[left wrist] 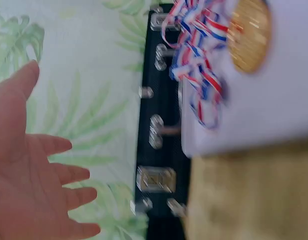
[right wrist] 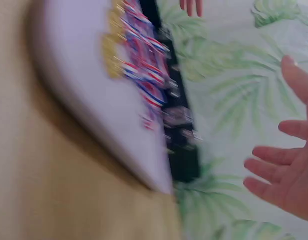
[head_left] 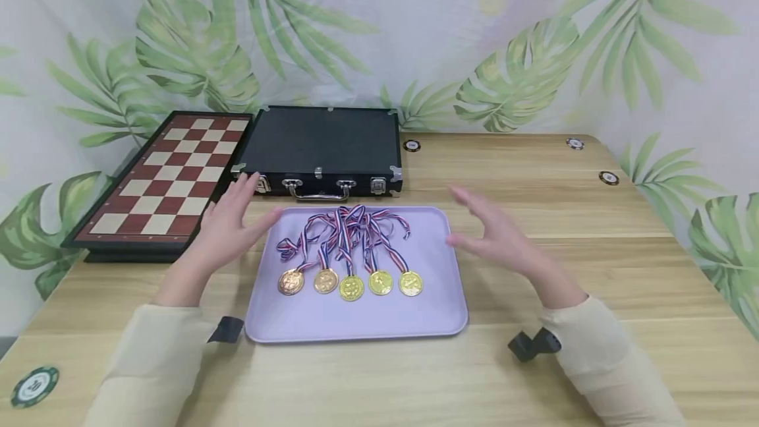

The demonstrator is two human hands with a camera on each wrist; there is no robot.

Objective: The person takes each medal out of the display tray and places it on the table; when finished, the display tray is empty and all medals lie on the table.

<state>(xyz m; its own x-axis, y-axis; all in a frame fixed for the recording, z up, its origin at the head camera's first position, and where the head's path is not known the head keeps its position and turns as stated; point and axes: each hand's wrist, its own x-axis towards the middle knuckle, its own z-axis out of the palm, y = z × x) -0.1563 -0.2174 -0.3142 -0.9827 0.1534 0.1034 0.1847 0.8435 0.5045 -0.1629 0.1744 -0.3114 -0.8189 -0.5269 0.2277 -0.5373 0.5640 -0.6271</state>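
A pale lilac tray (head_left: 356, 321) lies on the table with several medals on it, gold ones such as the middle medal (head_left: 351, 288) and copper-toned ones such as the leftmost medal (head_left: 291, 281). Their red, white and blue ribbons (head_left: 346, 229) bunch together toward the tray's far side. My left hand (head_left: 228, 226) hovers by the tray's left edge, fingers spread, holding nothing. On the other side, my right hand (head_left: 495, 232) is raised near the right edge, its fingers apart and no object in it. Both palms face inward in the wrist views.
Behind the tray stands a black case (head_left: 326, 143) with metal latches and a handle. A chessboard box (head_left: 172, 176) sits at the left. Poker chips lie about: one front left (head_left: 35, 387), one beside the case (head_left: 412, 145), others at right (head_left: 608, 178).
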